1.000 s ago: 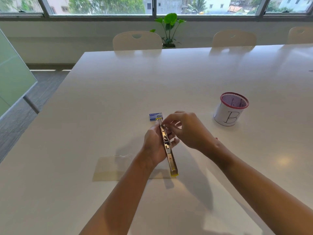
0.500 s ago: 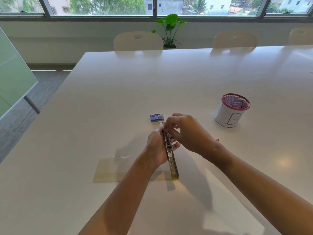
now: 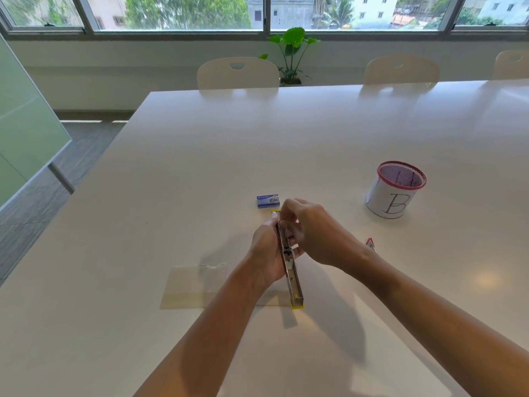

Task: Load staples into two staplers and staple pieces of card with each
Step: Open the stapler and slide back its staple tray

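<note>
White and glossy, a large desk (image 3: 200, 173) fills most of the view, seen from above by a person seated at its near edge. Along the far wall runs a row of windows (image 3: 177, 12) looking onto trees and buildings. At far left stands a frosted green glass partition (image 3: 25, 130) above a grey floor. Cream plastic chairs (image 3: 237, 73) are tucked in at the far side of the desk, with a green leafy potted plant (image 3: 292, 55) behind them.

On the desk at near left lies a pale, translucent rectangular piece of card (image 3: 194, 285), its top edge slightly torn. Just right of it, the left hand (image 3: 269, 253) is wrapped around a long, opened metal stapler with yellow trim (image 3: 290, 270), fingers curled round its middle. The stapler's near end rests on the desk at the card's right corner, and its far end is raised towards the fingers. Beyond the hands sits a small blue staple box (image 3: 267, 201); its print is too small to read.

The right hand (image 3: 312, 227) reaches over the stapler's far end, fingers bent and pinched together at its tip; whether they grip a strip of staples cannot be told. Beside the right wrist, a small red-edged object (image 3: 370, 243) peeks out, mostly hidden. Farther right stands a red mesh pen cup wrapped in white paper (image 3: 396, 193), hand-lettered with a black "B".
</note>
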`<state>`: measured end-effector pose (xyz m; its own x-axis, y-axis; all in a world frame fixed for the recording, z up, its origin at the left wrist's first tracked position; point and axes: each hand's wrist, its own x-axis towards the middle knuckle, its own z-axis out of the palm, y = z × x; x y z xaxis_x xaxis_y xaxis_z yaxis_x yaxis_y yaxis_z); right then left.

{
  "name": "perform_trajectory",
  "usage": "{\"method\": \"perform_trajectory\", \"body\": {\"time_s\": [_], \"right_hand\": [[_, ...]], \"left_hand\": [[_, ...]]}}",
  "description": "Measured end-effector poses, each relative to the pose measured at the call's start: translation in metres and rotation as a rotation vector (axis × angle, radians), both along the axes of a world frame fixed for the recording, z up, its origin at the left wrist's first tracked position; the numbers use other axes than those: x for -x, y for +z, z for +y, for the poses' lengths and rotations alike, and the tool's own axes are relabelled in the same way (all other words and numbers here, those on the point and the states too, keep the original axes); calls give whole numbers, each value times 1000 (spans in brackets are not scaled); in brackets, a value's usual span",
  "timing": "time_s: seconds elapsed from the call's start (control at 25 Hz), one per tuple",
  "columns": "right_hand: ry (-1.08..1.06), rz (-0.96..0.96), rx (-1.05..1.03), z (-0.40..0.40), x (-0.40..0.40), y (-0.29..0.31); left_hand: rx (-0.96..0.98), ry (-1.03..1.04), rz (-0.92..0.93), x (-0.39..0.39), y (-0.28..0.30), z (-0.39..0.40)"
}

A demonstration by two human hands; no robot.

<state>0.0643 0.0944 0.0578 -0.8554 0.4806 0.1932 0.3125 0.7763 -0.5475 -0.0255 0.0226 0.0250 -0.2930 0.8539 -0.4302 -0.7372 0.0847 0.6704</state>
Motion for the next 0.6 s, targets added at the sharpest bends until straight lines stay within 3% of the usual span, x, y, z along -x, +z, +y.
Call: {"method": "perform_trajectory", "body": {"time_s": [0.32,0.6], "right_hand": [[22,-49,0,-2,0,-6],[125,18,16,-3,-6,-5]], "left_hand": [[33,9,-27,-4,5,-1],[40,58,-8,0,7,-4]]}}
